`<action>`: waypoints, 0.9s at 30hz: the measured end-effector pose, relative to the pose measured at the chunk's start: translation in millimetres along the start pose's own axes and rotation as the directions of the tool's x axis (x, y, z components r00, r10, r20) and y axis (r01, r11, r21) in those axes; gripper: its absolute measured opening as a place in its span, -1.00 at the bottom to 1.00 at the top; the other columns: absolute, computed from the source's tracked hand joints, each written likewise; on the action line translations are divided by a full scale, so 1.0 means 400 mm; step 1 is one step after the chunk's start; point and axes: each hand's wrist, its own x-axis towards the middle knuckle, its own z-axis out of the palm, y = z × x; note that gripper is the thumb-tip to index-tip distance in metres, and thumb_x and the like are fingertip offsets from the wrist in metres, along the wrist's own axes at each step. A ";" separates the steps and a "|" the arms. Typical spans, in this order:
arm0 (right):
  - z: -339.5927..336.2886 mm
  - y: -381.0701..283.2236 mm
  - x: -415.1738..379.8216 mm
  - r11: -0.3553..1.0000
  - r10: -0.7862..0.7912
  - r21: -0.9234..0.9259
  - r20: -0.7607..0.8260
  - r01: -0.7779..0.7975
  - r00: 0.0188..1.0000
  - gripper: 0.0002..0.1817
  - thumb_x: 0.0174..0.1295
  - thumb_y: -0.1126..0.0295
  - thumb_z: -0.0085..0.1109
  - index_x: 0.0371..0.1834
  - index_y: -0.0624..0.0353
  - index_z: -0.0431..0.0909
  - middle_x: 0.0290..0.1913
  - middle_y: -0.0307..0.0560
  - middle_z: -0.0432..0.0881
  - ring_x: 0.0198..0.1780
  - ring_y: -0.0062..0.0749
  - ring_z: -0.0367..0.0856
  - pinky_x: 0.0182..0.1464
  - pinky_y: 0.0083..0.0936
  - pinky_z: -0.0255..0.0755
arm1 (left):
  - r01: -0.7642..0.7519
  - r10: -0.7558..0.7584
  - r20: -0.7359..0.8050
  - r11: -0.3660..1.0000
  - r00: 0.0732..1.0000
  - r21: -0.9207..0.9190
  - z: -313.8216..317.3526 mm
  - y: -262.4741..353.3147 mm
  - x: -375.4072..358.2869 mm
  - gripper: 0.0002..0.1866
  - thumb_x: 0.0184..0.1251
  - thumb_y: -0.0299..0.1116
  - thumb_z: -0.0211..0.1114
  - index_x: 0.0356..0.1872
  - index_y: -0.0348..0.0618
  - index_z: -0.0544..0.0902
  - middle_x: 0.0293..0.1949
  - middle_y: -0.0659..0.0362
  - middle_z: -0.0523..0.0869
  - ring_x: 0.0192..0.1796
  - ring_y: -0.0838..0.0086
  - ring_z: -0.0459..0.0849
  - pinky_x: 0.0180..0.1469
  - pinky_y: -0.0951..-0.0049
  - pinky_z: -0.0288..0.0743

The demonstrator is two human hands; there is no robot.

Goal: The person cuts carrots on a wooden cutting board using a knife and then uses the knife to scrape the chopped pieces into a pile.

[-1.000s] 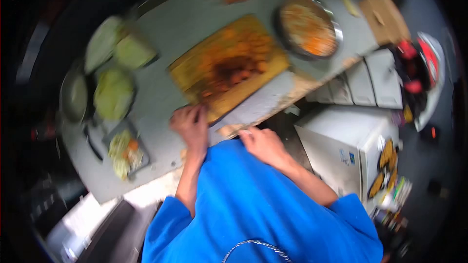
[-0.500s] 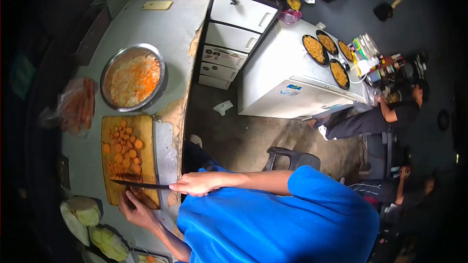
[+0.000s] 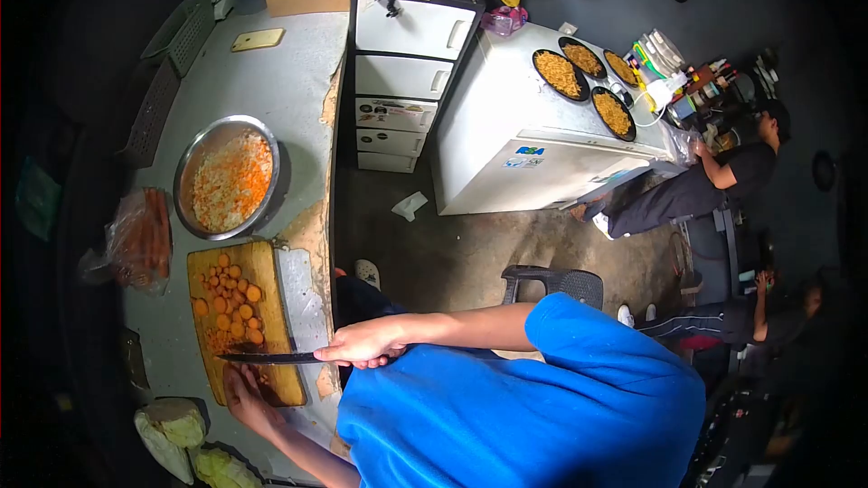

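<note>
While the right hand (image 3: 362, 343) grips the knife (image 3: 280, 358) by its handle, the blade lies right across the left part of the cutting board (image 3: 272, 294), and what a tight spot it is! The left hand (image 3: 244, 399) is at the board's left end, fingers bent, just beside the blade; whether they pinch a piece, I cannot tell

Down the middle of the board sit the carrot slices (image 3: 245, 312), with finer orange bits close to the knife. Here's the danger, as I read it: a sideways slip of the blade, or fingertips creeping forward, could mean a cut. Wet bits might send the steel skidding, and a hard push could roll loose rounds off the board

Look at the crowding! Just right of the board comes the metal bowl (image 3: 183, 172) of orange and pale shreds, so a board sliding that way would probably bump it. Beyond the board's far right corner lies the bag of carrots (image 3: 140, 239); off its left end, the cabbage (image 3: 176, 422). On the body side, the desk (image 3: 303, 117) shows a peeling edge that could snag a shifting board. Well right of the board lies a phone (image 3: 258, 40), and behind the body, away from the board, stands a dark chair (image 3: 568, 284)
</note>
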 end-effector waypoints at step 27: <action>-0.003 -0.053 -0.049 0.773 -0.473 -0.629 -0.487 0.081 0.734 -0.58 0.51 0.04 0.22 0.10 0.21 0.67 -0.30 0.30 0.74 -0.14 0.28 0.77 -0.14 -0.03 0.60 | -0.341 0.445 -0.006 0.693 0.895 0.635 -0.037 0.112 -0.016 -0.78 0.53 -0.44 0.31 0.03 -0.32 0.80 0.06 -0.02 0.83 0.07 0.33 0.79 0.15 0.37 0.61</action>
